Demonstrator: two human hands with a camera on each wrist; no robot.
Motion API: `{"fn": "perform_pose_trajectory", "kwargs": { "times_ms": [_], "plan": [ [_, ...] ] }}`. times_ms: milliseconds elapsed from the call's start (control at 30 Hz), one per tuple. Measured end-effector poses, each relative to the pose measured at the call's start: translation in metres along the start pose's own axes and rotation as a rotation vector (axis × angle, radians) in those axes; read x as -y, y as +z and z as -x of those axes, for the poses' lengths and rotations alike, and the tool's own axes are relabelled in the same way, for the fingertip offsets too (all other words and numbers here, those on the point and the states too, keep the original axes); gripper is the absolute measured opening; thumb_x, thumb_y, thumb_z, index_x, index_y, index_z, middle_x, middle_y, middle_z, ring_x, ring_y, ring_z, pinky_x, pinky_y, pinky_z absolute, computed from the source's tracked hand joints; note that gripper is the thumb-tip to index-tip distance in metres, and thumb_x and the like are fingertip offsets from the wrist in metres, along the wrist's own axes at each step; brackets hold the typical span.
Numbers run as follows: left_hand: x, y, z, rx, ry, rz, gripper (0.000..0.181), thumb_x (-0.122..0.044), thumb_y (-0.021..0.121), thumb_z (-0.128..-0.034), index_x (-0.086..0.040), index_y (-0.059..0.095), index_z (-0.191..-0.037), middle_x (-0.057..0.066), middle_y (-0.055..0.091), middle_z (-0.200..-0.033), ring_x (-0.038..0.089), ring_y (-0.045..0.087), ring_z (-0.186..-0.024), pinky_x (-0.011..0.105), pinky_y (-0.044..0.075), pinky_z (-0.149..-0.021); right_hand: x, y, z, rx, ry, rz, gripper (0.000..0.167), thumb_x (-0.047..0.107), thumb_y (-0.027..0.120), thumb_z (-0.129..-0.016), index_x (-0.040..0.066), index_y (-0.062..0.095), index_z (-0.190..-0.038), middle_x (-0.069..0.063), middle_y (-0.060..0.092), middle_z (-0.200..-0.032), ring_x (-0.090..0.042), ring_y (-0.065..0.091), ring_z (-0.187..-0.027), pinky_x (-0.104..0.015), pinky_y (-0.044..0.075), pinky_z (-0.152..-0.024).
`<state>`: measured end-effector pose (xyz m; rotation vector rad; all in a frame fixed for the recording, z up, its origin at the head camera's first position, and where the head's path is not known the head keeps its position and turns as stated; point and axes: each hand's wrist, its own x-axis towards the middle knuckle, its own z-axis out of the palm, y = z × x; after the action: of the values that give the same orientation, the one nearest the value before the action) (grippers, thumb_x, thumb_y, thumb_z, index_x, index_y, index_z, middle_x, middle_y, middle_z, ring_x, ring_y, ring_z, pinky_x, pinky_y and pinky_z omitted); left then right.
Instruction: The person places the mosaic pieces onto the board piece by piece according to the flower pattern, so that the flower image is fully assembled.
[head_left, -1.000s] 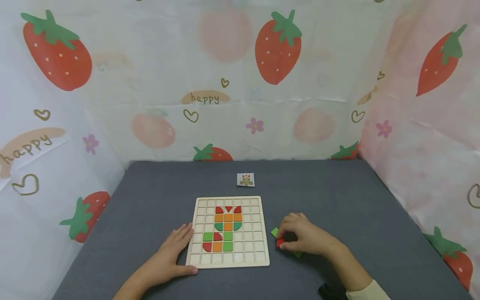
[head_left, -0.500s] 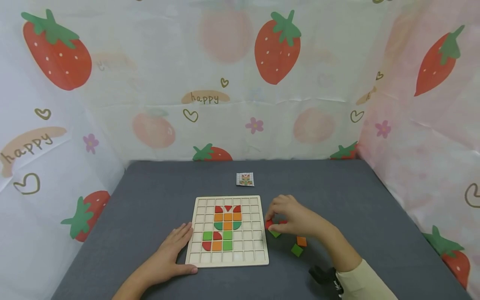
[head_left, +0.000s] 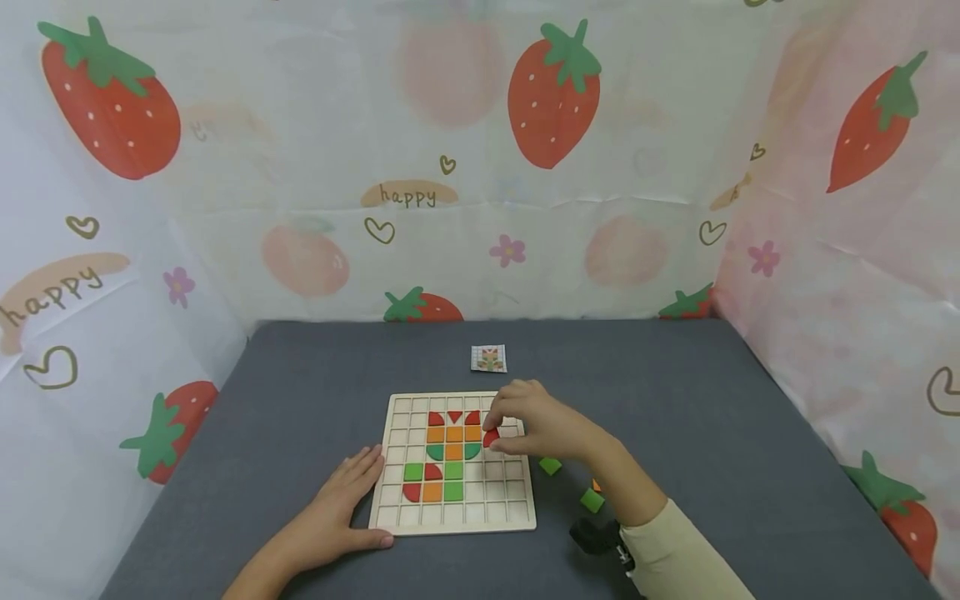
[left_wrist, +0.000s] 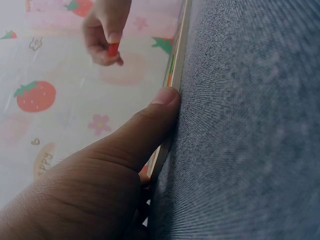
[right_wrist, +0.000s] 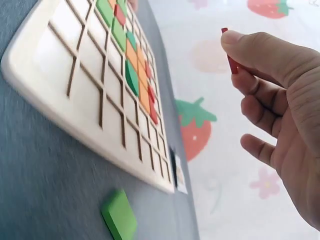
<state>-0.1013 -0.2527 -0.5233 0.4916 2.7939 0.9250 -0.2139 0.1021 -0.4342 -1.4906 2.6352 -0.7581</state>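
Note:
My right hand (head_left: 543,425) pinches a red tile (head_left: 491,437) between thumb and fingers, above the right part of the wooden grid board (head_left: 502,492). The tile appears thin and edge-on in the right wrist view, held clear of the board. One side of it looks rounded in the head view. My left hand (head_left: 330,508) rests against the board's left edge, fingers extended and thumb (left_wrist: 160,107) at the near-left corner. Red, orange and green tiles fill several cells in the board's upper middle and lower left.
Right of the board lie a green tile (head_left: 550,466), a second green tile (head_left: 592,500) and a partly hidden orange tile (head_left: 596,485). A small pattern card (head_left: 488,358) lies behind the board. A black device (head_left: 596,537) is at my right wrist.
My right hand has picked up the red tile from the loose ones at the right and carried it left over the board. My left hand has stayed at the board's edge.

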Motion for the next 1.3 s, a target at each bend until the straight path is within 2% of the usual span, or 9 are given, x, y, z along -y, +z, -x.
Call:
{"fn": "perform_pose_trajectory", "kwargs": {
  "times_ms": [200, 400, 533, 633, 767, 933, 1067, 1167, 1300],
  "plan": [
    [0.001, 0.001, 0.001, -0.005, 0.001, 0.011, 0.122, -0.071, 0.078, -0.0724, -0.007, 0.026, -0.163, 0.011, 0.018, -0.171, 0.033, 0.011, -0.159, 0.006, -0.013, -0.112, 0.000, 0.015, -0.008, -0.003, 0.008, 0.037, 0.014, 0.026, 0.081, -0.090, 0.022, 0.075, -0.102, 0.013, 0.064, -0.104, -0.009, 0.053, -0.105, -0.044, 0.039, -0.104],
    [0.002, -0.001, 0.001, -0.017, 0.023, 0.000, 0.122, -0.070, 0.078, -0.0731, -0.004, 0.028, -0.162, 0.013, 0.021, -0.170, 0.035, 0.013, -0.158, 0.002, -0.014, -0.108, 0.000, 0.027, -0.010, -0.009, -0.032, 0.067, 0.011, 0.030, 0.079, -0.092, 0.024, 0.075, -0.101, 0.007, 0.065, -0.100, -0.009, 0.053, -0.102, -0.044, 0.039, -0.101],
    [0.001, -0.001, 0.000, -0.017, 0.023, 0.002, 0.121, -0.070, 0.079, -0.0733, -0.005, 0.028, -0.162, 0.012, 0.021, -0.170, 0.035, 0.012, -0.159, 0.007, -0.012, -0.114, -0.001, 0.036, -0.011, 0.003, -0.030, 0.093, 0.012, 0.032, 0.079, -0.092, 0.026, 0.075, -0.100, 0.007, 0.065, -0.099, -0.008, 0.053, -0.101, -0.043, 0.039, -0.100],
    [0.001, -0.001, 0.000, -0.011, 0.010, 0.005, 0.121, -0.070, 0.079, -0.0728, -0.006, 0.028, -0.162, 0.012, 0.020, -0.171, 0.034, 0.012, -0.159, 0.030, -0.003, -0.127, -0.002, 0.042, -0.011, 0.013, -0.021, 0.106, 0.013, 0.033, 0.080, -0.091, 0.026, 0.075, -0.100, 0.012, 0.065, -0.099, -0.008, 0.053, -0.102, -0.041, 0.040, -0.100],
    [0.000, -0.001, -0.001, -0.003, -0.001, 0.005, 0.122, -0.070, 0.079, -0.0724, -0.006, 0.028, -0.162, 0.012, 0.019, -0.171, 0.034, 0.011, -0.159, 0.058, 0.008, -0.124, -0.004, 0.048, -0.010, 0.024, -0.017, 0.122, 0.015, 0.037, 0.080, -0.090, 0.027, 0.075, -0.101, 0.015, 0.063, -0.099, -0.007, 0.053, -0.101, -0.039, 0.041, -0.100],
    [0.000, 0.000, 0.000, -0.001, 0.007, 0.007, 0.121, -0.070, 0.078, -0.0736, -0.005, 0.028, -0.162, 0.014, 0.019, -0.170, 0.036, 0.012, -0.158, 0.061, 0.009, -0.123, -0.003, 0.052, -0.010, 0.048, -0.019, 0.141, 0.017, 0.040, 0.080, -0.090, 0.027, 0.076, -0.101, 0.014, 0.063, -0.100, -0.006, 0.052, -0.099, -0.038, 0.041, -0.098],
    [0.001, 0.000, 0.000, -0.009, 0.019, 0.018, 0.120, -0.068, 0.079, -0.0742, -0.004, 0.028, -0.162, 0.015, 0.019, -0.170, 0.036, 0.012, -0.158, 0.030, -0.004, -0.127, -0.001, 0.053, -0.011, 0.068, -0.014, 0.150, 0.016, 0.038, 0.079, -0.091, 0.027, 0.076, -0.102, 0.013, 0.064, -0.100, -0.007, 0.052, -0.100, -0.037, 0.041, -0.098],
    [0.002, 0.000, -0.001, -0.023, 0.037, 0.016, 0.120, -0.067, 0.080, -0.0742, -0.003, 0.029, -0.161, 0.017, 0.020, -0.170, 0.037, 0.013, -0.158, 0.006, -0.011, -0.114, -0.002, 0.055, -0.011, 0.078, -0.006, 0.152, 0.015, 0.039, 0.079, -0.091, 0.028, 0.076, -0.102, 0.014, 0.063, -0.100, -0.006, 0.052, -0.100, -0.037, 0.040, -0.098],
    [0.003, 0.000, -0.001, -0.025, 0.036, 0.013, 0.120, -0.068, 0.080, -0.0737, -0.003, 0.029, -0.161, 0.016, 0.020, -0.170, 0.037, 0.013, -0.158, 0.003, -0.013, -0.109, -0.004, 0.059, -0.011, 0.084, 0.001, 0.146, 0.015, 0.038, 0.079, -0.091, 0.028, 0.076, -0.102, 0.015, 0.063, -0.100, -0.005, 0.052, -0.098, -0.037, 0.040, -0.100]
  ]
}}
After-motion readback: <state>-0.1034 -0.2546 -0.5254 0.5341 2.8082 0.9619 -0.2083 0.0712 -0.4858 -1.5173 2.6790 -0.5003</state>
